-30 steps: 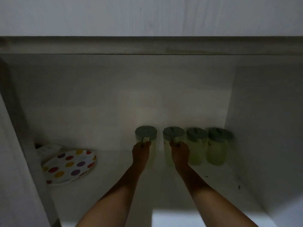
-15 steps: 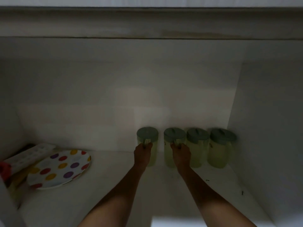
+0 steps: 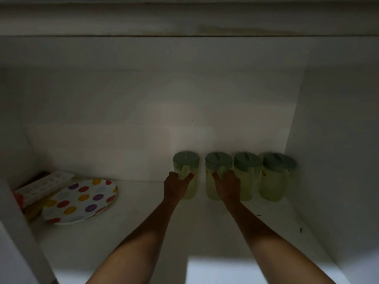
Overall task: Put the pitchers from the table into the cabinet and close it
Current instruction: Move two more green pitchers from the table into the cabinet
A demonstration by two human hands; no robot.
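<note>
Green-lidded pitchers [image 3: 186, 177] [image 3: 215, 179] sat on shelf, left grip [image 3: 177, 186] and right grip [image 3: 227, 186] each clenched on handle; careless pull-out could've toppled neighbours [image 3: 247, 177].

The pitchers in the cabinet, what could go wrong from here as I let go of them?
1. The right hand grips a pitcher standing tight against the next pitcher; pulling back carelessly could knock the row.
2. The left hand holds the leftmost pitcher by its handle; snagging it could tip it.
</note>
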